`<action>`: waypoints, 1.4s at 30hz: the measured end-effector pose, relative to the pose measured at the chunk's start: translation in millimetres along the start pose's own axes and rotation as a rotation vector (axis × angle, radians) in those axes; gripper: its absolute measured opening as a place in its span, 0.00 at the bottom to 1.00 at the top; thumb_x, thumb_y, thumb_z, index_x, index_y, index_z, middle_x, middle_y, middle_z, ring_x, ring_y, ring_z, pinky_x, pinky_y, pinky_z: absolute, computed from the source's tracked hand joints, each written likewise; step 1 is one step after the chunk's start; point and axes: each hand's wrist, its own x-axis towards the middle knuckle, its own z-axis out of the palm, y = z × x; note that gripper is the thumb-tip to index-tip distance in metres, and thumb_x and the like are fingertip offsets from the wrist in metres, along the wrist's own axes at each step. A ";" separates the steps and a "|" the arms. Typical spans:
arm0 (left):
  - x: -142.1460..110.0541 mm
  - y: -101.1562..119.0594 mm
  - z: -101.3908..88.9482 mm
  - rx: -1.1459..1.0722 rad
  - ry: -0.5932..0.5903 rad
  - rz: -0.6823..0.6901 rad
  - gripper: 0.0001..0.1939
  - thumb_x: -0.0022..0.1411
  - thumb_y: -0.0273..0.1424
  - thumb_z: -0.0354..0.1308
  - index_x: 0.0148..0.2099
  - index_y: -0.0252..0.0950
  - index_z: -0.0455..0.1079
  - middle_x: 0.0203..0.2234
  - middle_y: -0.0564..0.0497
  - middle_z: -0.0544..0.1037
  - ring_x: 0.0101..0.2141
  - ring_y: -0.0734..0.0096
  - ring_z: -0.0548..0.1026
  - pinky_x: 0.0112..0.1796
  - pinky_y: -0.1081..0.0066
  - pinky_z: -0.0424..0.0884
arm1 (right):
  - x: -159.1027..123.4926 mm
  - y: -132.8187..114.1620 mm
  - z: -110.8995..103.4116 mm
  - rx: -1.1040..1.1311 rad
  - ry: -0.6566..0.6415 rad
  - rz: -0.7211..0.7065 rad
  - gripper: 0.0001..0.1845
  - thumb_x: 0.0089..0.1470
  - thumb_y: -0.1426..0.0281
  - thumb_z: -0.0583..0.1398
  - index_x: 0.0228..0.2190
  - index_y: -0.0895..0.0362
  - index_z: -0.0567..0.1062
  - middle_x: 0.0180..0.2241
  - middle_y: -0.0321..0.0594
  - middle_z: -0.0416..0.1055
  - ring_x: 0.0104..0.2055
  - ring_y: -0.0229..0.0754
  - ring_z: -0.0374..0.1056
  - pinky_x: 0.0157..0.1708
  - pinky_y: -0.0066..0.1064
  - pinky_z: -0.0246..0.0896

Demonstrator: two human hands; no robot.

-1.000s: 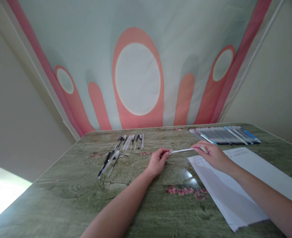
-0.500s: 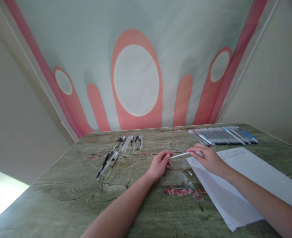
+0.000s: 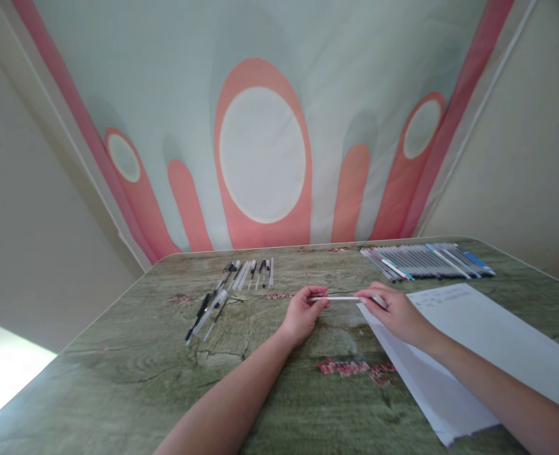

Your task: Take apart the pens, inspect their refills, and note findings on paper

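A slim white pen refill (image 3: 340,298) stretches almost level between my two hands above the table. My left hand (image 3: 304,315) pinches its left end between thumb and fingers. At the other end, the fingers of my right hand (image 3: 396,309) close around a pale pen barrel (image 3: 379,301), whose thicker end sticks out by the thumb. Where refill and barrel meet is hidden by my right fingers. Under my right hand and forearm lies a large white sheet of paper (image 3: 488,335) with small handwriting near its top edge.
Loose pen parts, clear barrels and dark pieces (image 3: 208,313), lie left of my hands, with more barrels (image 3: 244,275) farther back. A row of many pens (image 3: 422,262) lies at the back right. The wood-patterned table (image 3: 132,354) meets a printed backdrop (image 3: 265,234).
The refill has turned from rising towards the right to nearly level. My left fingers have shifted slightly on its end; my right hand has moved down a little.
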 end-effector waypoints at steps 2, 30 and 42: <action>0.3 -2.0 -1.6 0.062 -0.025 0.015 0.14 0.51 0.33 0.57 0.39 0.33 0.65 0.28 0.50 0.73 0.30 0.74 0.71 0.37 0.71 0.67 | 0.4 0.6 -1.5 0.000 -0.019 -0.003 0.14 0.53 0.63 0.52 0.36 0.55 0.73 0.28 0.38 0.65 0.30 0.39 0.64 0.34 0.31 0.59; -1.1 -13.1 -4.0 0.279 -0.072 0.096 0.11 0.55 0.31 0.52 0.41 0.34 0.64 0.26 0.50 0.72 0.27 0.73 0.71 0.33 0.71 0.68 | -2.8 17.6 11.4 0.072 -0.073 0.092 0.14 0.52 0.62 0.51 0.32 0.56 0.72 0.28 0.39 0.66 0.29 0.39 0.63 0.30 0.30 0.57; -0.1 -11.9 -3.6 0.320 -0.048 0.103 0.10 0.54 0.28 0.52 0.41 0.34 0.64 0.28 0.49 0.72 0.28 0.74 0.71 0.33 0.72 0.68 | -3.7 16.3 14.4 0.076 -0.086 0.125 0.16 0.53 0.58 0.50 0.26 0.57 0.68 0.22 0.35 0.63 0.26 0.37 0.59 0.25 0.26 0.54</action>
